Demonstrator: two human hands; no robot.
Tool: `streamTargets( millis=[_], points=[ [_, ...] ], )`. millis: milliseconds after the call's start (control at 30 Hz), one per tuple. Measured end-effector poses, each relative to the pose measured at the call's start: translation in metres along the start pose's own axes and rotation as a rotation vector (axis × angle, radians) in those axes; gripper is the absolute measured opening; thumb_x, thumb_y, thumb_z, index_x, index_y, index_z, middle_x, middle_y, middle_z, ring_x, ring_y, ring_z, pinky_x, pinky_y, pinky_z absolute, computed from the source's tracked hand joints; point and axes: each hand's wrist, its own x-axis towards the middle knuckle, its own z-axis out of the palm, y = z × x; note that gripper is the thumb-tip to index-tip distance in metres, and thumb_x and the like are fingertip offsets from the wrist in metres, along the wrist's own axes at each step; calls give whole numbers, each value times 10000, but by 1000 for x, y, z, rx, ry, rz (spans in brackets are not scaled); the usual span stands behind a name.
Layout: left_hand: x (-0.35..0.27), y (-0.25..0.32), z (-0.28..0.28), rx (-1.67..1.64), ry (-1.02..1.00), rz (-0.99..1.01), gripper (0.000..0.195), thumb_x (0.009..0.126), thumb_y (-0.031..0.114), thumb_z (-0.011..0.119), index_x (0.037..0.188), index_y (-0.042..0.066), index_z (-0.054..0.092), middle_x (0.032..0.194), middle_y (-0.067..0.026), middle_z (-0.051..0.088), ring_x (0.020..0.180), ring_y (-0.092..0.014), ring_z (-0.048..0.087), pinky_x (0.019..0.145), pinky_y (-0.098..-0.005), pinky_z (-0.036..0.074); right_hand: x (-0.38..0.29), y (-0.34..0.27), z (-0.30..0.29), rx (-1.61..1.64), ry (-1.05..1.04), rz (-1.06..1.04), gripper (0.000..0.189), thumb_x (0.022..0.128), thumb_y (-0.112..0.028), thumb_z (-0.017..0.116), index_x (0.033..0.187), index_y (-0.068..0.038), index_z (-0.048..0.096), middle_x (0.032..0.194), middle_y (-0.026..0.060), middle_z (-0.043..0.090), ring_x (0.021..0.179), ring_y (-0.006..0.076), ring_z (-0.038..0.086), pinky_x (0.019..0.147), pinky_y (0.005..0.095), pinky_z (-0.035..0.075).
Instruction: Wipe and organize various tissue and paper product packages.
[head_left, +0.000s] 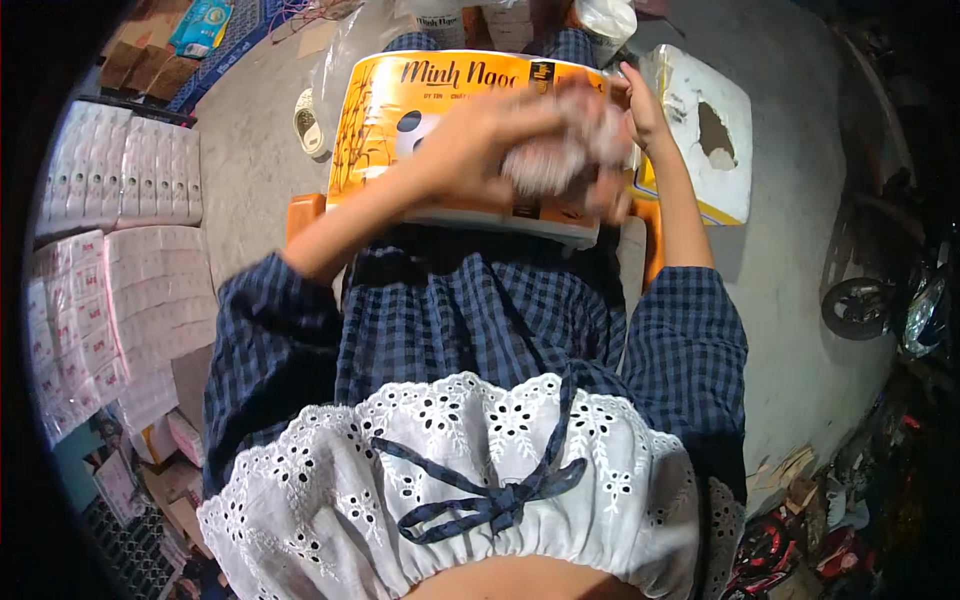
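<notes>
A large orange-and-white plastic-wrapped pack (375, 161) with printed writing and a panda-like picture lies across my lap. Over its right half, my left hand (487, 139) curls round a blurred whitish-pink object (551, 161), whose kind I cannot make out. My right hand (641, 105) is at the pack's upper right edge, beside the blurred object, with thumb or finger raised. Blur hides its other fingers and whether it touches the object.
A white foam box (720, 135) with a torn hole stands at right. Wrapped tissue packs (120, 172) are stacked at left. A pale clog (307, 124) lies on the concrete floor. White wrapped rolls (604, 26) stand beyond my knees, and a motorbike wheel (857, 307) is far right.
</notes>
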Motion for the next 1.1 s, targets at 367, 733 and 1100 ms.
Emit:
streamTargets(
  millis=[367,733,1100],
  points=[
    [-18,-3,-27,123,183,-242,569,608,226,743,1139,179,543,922,-141,551,806,-329,565,663,-391,466,3,2,0,39,-18,24,372,874,-362,385,873,-85,633,824,8,629,782,126,542,749,294,378],
    [-38,27,-15,158,229,-107,587,547,187,742,1109,169,573,958,-120,565,810,-301,570,672,-362,452,11,10,-15,58,20,12,388,871,-349,383,919,-45,619,833,50,634,753,155,562,725,308,418],
    [-56,-123,-59,373,548,-539,540,632,200,720,1118,57,530,914,-181,600,862,-337,592,748,-383,472,15,15,-23,92,-38,29,363,852,-333,412,897,-43,626,827,37,629,760,143,552,708,292,405]
  ],
)
